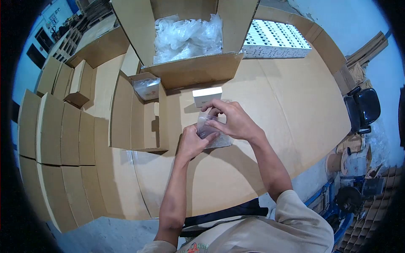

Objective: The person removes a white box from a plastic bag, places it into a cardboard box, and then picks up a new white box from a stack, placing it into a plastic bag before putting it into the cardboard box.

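A translucent plastic bag (221, 141), which looks like a bubble-wrap pouch, is between my two hands over the table. My left hand (193, 144) is closed on its lower left side, with the thumb lying across the plastic. From the right, my right hand (233, 119) reaches over the bag's upper part, fingers bent and pinching at the plastic. Just beyond my fingers stands a small white box (206, 97). To the left, an open cardboard carton (122, 114) holds a plastic-wrapped item (147, 88) at its far end.
A large open carton (194, 71) full of clear plastic bags (187, 38) stands at the back. Right of it is a block of white boxes (276, 40) with dark marks. Folded brown cartons (63, 126) line the left side. A cardboard sheet (287, 114) covers the table.
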{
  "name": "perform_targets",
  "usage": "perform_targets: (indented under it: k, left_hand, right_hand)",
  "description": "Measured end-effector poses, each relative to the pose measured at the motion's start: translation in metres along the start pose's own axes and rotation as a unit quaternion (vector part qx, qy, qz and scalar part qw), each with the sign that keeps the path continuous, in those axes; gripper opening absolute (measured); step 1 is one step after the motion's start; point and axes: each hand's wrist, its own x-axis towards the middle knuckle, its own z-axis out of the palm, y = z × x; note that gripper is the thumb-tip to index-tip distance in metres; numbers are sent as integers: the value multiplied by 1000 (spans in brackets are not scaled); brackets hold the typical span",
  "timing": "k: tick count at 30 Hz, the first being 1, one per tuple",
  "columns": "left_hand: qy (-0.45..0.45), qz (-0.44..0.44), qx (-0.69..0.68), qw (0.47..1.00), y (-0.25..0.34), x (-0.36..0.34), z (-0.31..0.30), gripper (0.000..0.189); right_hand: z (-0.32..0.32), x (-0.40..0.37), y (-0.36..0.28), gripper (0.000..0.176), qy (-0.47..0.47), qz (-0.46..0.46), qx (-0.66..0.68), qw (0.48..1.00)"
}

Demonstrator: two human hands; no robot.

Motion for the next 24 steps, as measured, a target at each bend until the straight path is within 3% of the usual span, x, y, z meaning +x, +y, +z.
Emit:
perform_targets:
  k: [5, 8, 11, 14, 17, 24]
  left_hand:
    - [18, 2, -9, 1000, 12, -4, -1, 35]
    - [-10, -8, -62, 998, 0, 0, 2, 34]
    - [19, 9, -40, 999, 3, 0, 0, 34]
    - [21, 20, -39, 999, -5, 2, 0, 34]
    - [11, 0, -73, 997, 2, 1, -4, 35]
    - [18, -11, -126, 992, 13, -3, -12, 34]
  right_hand:
    - [-4, 1, -8, 39, -6, 44, 31, 999]
    - [-4, -1, -2, 34, 55, -4, -58, 997]
    - [-8, 3, 25, 29, 198, -13, 48, 979]
    - [-19, 4, 56, 24, 258, 16, 208, 943]
    - [-8, 4, 85, 24, 285, 28, 227, 931]
    - [5, 3, 110, 46, 140, 18, 314, 939]
